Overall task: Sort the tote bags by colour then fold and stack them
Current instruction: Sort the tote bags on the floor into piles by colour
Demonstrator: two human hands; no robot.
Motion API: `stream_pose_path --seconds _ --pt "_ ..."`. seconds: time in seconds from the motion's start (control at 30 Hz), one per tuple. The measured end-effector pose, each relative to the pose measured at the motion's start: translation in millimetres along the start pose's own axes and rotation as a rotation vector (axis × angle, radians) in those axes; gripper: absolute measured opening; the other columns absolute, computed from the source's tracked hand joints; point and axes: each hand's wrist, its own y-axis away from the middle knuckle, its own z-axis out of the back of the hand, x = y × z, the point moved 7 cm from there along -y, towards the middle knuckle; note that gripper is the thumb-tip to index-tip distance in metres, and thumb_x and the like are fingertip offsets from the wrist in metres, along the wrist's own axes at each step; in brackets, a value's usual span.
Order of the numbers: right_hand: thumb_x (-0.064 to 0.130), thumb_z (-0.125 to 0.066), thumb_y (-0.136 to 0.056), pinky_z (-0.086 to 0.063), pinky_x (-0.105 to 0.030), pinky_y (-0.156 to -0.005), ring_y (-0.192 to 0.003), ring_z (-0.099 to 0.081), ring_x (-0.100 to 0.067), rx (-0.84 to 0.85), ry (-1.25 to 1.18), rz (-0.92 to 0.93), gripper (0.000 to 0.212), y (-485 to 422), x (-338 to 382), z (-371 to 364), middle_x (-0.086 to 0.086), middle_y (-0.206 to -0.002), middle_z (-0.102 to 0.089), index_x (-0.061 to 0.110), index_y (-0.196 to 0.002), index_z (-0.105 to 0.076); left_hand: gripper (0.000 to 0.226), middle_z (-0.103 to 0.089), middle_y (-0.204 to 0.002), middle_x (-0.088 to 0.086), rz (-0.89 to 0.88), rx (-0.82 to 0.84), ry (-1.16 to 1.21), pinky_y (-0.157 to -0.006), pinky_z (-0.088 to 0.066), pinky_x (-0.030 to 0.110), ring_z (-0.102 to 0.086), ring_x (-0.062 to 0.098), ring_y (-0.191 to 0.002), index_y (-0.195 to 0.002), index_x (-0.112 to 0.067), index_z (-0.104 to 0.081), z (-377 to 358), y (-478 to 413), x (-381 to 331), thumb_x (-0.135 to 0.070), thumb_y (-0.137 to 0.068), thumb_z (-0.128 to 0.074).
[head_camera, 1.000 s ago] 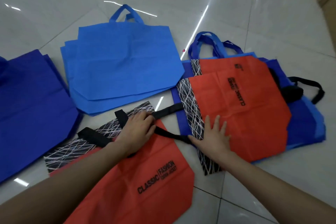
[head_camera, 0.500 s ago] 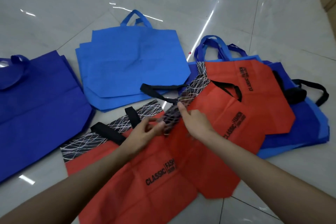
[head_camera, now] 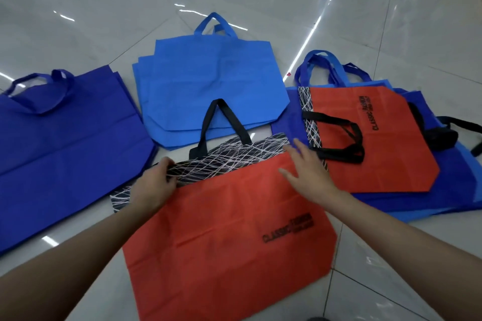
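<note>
A red tote bag (head_camera: 224,229) with a black line-patterned top band lies flat on the floor in front of me, on top of another red bag whose band shows at the left. My left hand (head_camera: 154,185) pinches the left end of its band. My right hand (head_camera: 307,169) hovers with straight fingers over the bag's top right corner. A third red bag (head_camera: 386,154) with black handles lies on the mixed pile at the right. The light blue stack (head_camera: 208,91) is at the centre back. The dark blue stack (head_camera: 65,148) lies at the left.
Glossy white floor tiles (head_camera: 104,8) surround the bags. Under the right red bag lie several dark and light blue bags (head_camera: 448,190), with a black handle (head_camera: 459,135) sticking out at the far right.
Both hands carried a red bag from the right pile leftward and laid it flat on the near red bag. My right hand has let go and its fingers are now spread.
</note>
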Motion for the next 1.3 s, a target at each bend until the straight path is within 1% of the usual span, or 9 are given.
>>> stream_pose_path --seconds 0.13,0.23,0.33,0.4,0.53,0.77,0.93,1.1,1.3 --pt "0.053 -0.045 -0.092 -0.009 -0.052 -0.116 -0.145 0.002 -0.029 0.271 0.233 0.241 0.071 17.3 44.0 -43.6 0.001 -0.159 0.013 0.036 -0.150 -0.008 0.026 -0.053 -0.105 0.014 0.134 -0.119 -0.225 -0.063 -0.036 0.036 -0.056 0.034 -0.085 -0.109 -0.011 -0.046 10.4 16.1 24.9 -0.021 -0.086 -0.049" --pt "0.053 -0.047 -0.092 -0.009 -0.054 -0.116 -0.145 0.007 -0.031 0.391 0.253 0.297 0.074 24.6 65.1 -70.7 0.001 -0.158 0.016 0.039 -0.150 -0.003 0.033 -0.046 -0.112 0.025 0.181 -0.243 -0.288 -0.079 -0.037 0.048 -0.048 0.042 -0.098 -0.103 0.001 -0.047 11.1 21.4 24.6 -0.011 -0.075 -0.059" --pt "0.050 -0.042 -0.095 -0.011 -0.046 -0.118 -0.146 0.001 -0.027 0.453 0.220 0.422 0.067 24.7 83.4 -82.3 0.001 -0.160 0.003 0.035 -0.150 -0.008 0.053 -0.045 -0.129 0.027 -0.214 -0.254 -0.356 -0.098 -0.034 0.058 -0.042 0.045 -0.119 -0.119 0.002 -0.051 -5.8 14.6 -17.5 -0.009 -0.067 -0.057" --pt "0.039 -0.042 -0.096 -0.025 -0.040 -0.113 -0.141 -0.026 -0.028 0.255 0.118 0.489 0.054 16.2 91.6 -65.3 -0.009 -0.155 -0.024 0.021 -0.146 -0.034 0.053 -0.047 -0.136 0.020 -0.511 -0.138 -0.401 -0.103 -0.035 0.057 -0.042 0.038 -0.128 -0.125 -0.006 -0.055 -28.7 17.2 -57.8 -0.024 -0.076 -0.045" --pt "0.012 -0.058 -0.084 -0.040 -0.048 -0.101 -0.122 -0.049 -0.041 -0.234 0.009 0.067 0.041 -5.9 25.9 -16.4 -0.025 -0.138 -0.046 -0.001 -0.123 -0.056 0.081 -0.013 -0.157 -0.001 -0.757 0.164 -0.425 -0.113 -0.004 0.043 -0.010 0.023 -0.145 -0.147 -0.023 -0.028 -72.0 27.3 -100.4 -0.066 -0.084 0.000" --pt "0.067 -0.040 -0.087 -0.015 -0.056 -0.112 -0.145 -0.005 -0.033 0.019 0.074 -0.548 0.089 40.0 -105.5 -11.5 -0.011 -0.159 0.000 0.012 -0.150 -0.011 0.118 0.007 -0.158 -0.006 -0.717 0.310 -0.541 -0.116 -0.004 0.040 0.003 0.016 -0.146 -0.150 -0.026 0.000 -98.0 18.7 -70.0 -0.077 -0.051 0.038" --pt "0.059 -0.047 -0.088 -0.030 -0.047 -0.107 -0.143 -0.013 -0.034 0.141 0.112 -0.574 0.086 59.6 -103.0 -25.5 -0.016 -0.156 -0.010 0.006 -0.148 -0.014 0.116 0.011 -0.158 -0.005 -0.679 0.300 -0.502 -0.115 0.000 0.034 0.007 0.016 -0.145 -0.150 -0.027 0.004 -97.7 21.9 -61.9 -0.076 -0.051 0.038" --pt "0.034 -0.050 -0.088 -0.038 -0.032 -0.061 -0.089 -0.062 -0.035 -0.125 0.131 -0.526 0.029 52.8 -69.1 13.6 -0.013 -0.092 -0.063 0.006 -0.094 -0.044 0.103 0.002 -0.159 -0.002 -0.636 0.289 -0.471 -0.115 0.001 0.031 0.003 0.016 -0.146 -0.151 -0.023 -0.006 -95.0 22.6 -69.0 -0.076 -0.064 0.010" --pt "0.058 -0.049 -0.085 -0.051 -0.037 -0.079 -0.094 -0.062 -0.037 -0.074 -0.351 -0.553 0.054 40.8 -3.2 9.4 -0.020 -0.102 -0.066 0.006 -0.096 -0.061 0.107 -0.022 -0.154 -0.001 -0.708 0.278 -0.239 -0.116 -0.012 0.033 -0.022 0.015 -0.140 -0.146 -0.021 -0.030 -74.5 30.5 -75.4 -0.088 -0.069 0.000"
